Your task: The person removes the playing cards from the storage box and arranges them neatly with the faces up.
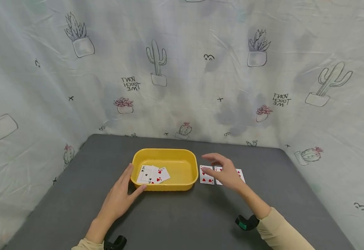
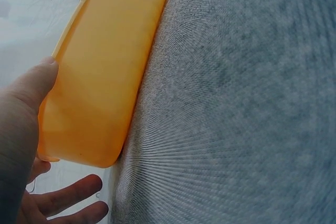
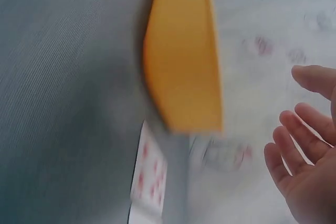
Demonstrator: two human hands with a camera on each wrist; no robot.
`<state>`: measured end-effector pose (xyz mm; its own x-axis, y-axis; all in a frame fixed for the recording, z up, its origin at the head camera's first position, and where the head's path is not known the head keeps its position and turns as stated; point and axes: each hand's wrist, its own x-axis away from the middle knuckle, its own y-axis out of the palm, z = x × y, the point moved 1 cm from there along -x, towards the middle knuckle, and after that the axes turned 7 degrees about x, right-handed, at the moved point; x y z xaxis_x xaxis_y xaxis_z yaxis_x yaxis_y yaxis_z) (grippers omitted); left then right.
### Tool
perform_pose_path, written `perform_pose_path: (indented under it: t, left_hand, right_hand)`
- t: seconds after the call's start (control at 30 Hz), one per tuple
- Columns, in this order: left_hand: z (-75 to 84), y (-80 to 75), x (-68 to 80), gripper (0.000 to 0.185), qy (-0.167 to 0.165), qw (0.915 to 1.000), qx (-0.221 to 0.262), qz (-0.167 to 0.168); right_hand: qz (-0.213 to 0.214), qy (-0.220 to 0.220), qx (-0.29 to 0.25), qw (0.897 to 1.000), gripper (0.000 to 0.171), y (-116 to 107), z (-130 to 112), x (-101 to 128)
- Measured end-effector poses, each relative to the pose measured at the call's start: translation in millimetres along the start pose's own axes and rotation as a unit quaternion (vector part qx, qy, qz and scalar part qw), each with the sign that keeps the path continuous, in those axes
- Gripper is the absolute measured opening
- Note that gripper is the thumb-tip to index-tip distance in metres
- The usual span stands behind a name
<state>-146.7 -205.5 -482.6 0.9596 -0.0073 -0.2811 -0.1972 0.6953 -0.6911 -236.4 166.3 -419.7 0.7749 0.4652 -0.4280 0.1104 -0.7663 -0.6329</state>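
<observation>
A yellow plastic bin with low walls sits on the grey table. Inside, at its left end, overlapping playing cards lie face up, an ace of clubs among them. My left hand spans the bin's near left corner, thumb by the front rim and index finger by the left rim. In the left wrist view, its other fingers extend loosely. To the bin's right is a row of face-up playing cards with red hearts. Above that row hovers my right hand, its fingers loosely bent and holding nothing; it partly hides the cards.
The grey tabletop extends around the bin. Behind it and along both sides hangs a pale curtain printed with cacti. A dark band is on the right wrist.
</observation>
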Motion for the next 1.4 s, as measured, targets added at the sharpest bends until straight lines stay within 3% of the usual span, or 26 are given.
perform_pose_path:
  t: [0.27,0.47,0.7,1.07,1.4]
  left_hand:
    - [-0.3,-0.9,0.3,0.098,0.003,1.0,-0.001,-0.005]
    - [-0.7,0.2,1.5,0.097,-0.001,1.0,-0.002,-0.003]
    - [1.3,2.0,2.1,0.097,-0.003,1.0,0.001,-0.005]
    - [2.2,0.5,-0.5,0.099,-0.005,1.0,-0.001,-0.006]
    - [1.5,2.3,-0.4,0.1,-0.005,1.0,0.004,-0.007]
  right_hand:
    - [-0.018,-0.02,-0.08,0.996,0.041,45.1,-44.9,-24.2]
    - [-0.045,0.013,-0.123,0.991,0.036,62.4,-68.9,-40.2]
    - [-0.068,0.051,-0.167,0.982,0.039,83.7,-64.8,-56.6]
    - [-0.091,0.076,-0.13,0.984,0.048,126.0,-32.6,-72.3]
    - [-0.125,0.088,-0.101,0.983,0.058,144.4,-31.2,-83.5]
